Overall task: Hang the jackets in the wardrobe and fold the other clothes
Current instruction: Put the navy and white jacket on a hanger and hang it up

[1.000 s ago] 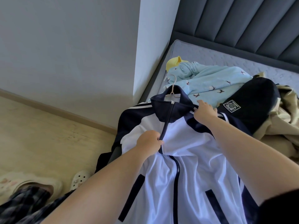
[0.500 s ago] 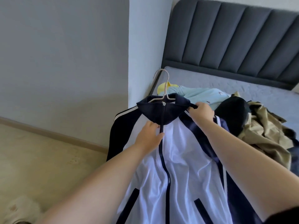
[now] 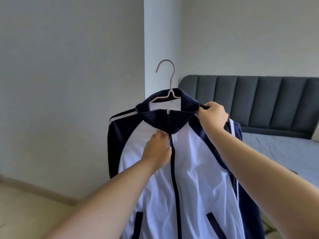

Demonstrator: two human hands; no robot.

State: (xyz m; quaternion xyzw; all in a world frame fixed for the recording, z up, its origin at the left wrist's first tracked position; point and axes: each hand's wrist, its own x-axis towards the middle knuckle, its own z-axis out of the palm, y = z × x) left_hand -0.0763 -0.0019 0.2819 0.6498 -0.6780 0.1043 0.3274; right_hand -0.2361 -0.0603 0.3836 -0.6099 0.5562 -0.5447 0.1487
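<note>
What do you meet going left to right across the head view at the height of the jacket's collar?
Grey wall → jacket's navy sleeve → hanger in the collar → right hand gripping the jacket's shoulder → padded headboard. The left hand sits lower, at the zip.

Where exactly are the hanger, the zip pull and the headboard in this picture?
hanger point(image 3: 171, 78): head view, on the metal neck below the hook.
zip pull point(image 3: 167, 111): head view, on the small metal tab at the jacket collar.
headboard point(image 3: 269, 102): head view, on a padded grey panel.
</note>
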